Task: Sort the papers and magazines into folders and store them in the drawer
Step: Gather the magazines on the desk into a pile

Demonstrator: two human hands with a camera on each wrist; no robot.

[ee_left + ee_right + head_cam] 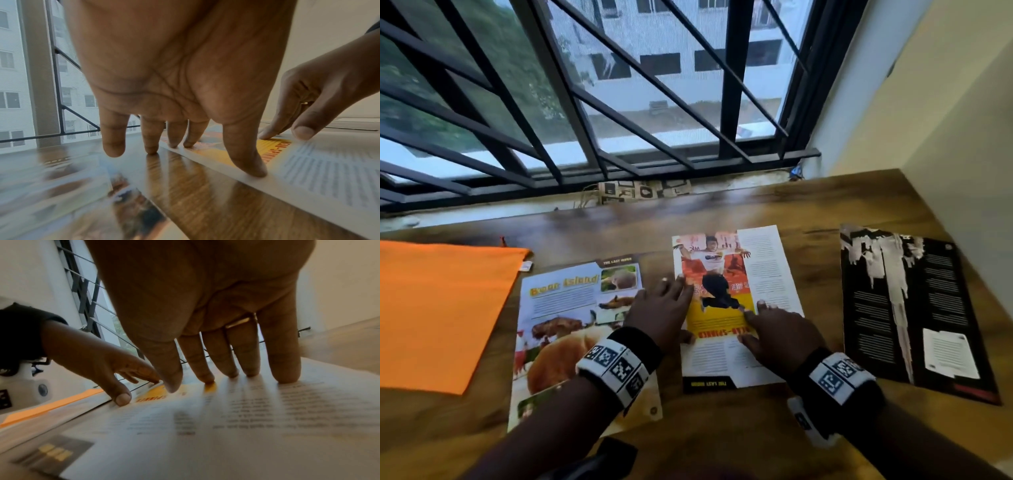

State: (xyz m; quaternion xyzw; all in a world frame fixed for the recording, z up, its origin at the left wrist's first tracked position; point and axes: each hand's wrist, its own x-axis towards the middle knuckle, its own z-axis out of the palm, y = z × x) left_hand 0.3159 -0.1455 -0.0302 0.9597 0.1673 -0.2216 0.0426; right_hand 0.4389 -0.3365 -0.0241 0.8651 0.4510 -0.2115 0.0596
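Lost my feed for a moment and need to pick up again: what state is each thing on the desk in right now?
Middle magazine page: flat on the desk, upside down to the person.
Left hand: fingertips pressing its left edge.
Right hand: fingertips pressing its printed face.
Bear page: flat, untouched.
Black page: flat, untouched.
Orange pouch: flat, far left.

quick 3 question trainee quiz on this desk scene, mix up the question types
1. True or false: both hands touch the middle page.
2. Which item lies furthest to the person's left on the wooden table? A) black page B) orange pouch C) Bear Island page
3. Fill in: the left hand sits at the middle page's ____ edge.

Key
1. True: left hand and right hand rest straight fingers on it.
2. B, the orange pouch; the Bear Island page and black page lie further right.
3. Left.
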